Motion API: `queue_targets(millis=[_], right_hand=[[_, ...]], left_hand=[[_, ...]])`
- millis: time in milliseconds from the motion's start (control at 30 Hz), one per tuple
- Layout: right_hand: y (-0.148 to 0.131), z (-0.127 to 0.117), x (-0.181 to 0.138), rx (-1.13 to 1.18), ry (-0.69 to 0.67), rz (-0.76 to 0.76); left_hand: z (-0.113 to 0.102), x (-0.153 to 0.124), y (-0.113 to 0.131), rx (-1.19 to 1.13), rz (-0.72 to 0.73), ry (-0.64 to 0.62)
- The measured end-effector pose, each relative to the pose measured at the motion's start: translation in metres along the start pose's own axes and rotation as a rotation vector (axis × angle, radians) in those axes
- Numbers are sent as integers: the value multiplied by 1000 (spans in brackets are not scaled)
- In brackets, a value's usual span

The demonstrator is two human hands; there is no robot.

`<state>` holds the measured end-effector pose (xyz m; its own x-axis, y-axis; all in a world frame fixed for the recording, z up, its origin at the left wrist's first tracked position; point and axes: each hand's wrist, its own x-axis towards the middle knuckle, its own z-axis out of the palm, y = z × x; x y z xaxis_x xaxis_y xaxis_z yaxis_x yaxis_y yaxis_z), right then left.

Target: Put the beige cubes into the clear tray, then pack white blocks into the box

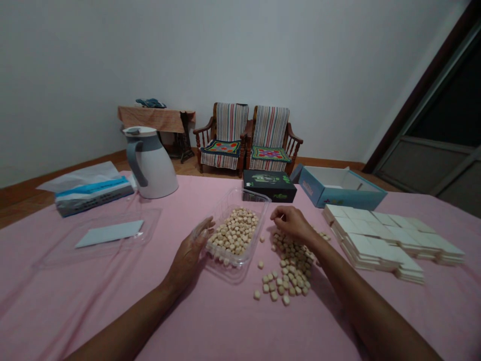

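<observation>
A clear plastic container (240,273) on the pink cloth holds many small pale cubes (236,230) with rounded corners, perhaps wooden. My left hand (193,250) grips the container's left wall, its fingers at the rim. To the right of the container, a loose pile of the same cubes (291,273) spreads over the cloth, with a few strays near the container. Above the far part of that pile is my right hand (293,223), fingers curled and pinched together towards the container. Whatever lies between those fingertips is too small or hidden to make out.
Stacked white square tiles (376,235) lie at the right. Behind stand a black box (269,185) and an open blue box (338,193). On the left are a white jug (156,168), a tissue pack (93,193) and a clear lid (150,225) bearing a white slip.
</observation>
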<state>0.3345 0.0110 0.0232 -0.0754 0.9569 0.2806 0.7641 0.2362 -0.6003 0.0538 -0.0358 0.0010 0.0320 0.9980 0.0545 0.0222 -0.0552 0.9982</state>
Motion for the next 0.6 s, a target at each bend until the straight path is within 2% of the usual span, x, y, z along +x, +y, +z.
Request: queue_targets(millis=[67,133,267,367,433,500,600], right_hand=[[3,7,-3,-47,-177,-57],[1,17,-7,-75,-275,-119],[-5,29,-14,-171,-287,-195],[-5,23,-12,-224,-294,-171],[-3,12,-8,-207,-256,-117],[-3,-1,-4,-141,-129,-67],[-11,-15,-1,46,73,-71]], left_hand=[[1,-1,1,-15,-7,-3],[1,-1,2,-33,-13,-3],[0,-1,1,-36,-14,3],[0,0,-1,-10,20,9],[-1,0,-2,-4,33,7],[-1,0,-2,2,39,3],[-1,1,-2,12,37,1]])
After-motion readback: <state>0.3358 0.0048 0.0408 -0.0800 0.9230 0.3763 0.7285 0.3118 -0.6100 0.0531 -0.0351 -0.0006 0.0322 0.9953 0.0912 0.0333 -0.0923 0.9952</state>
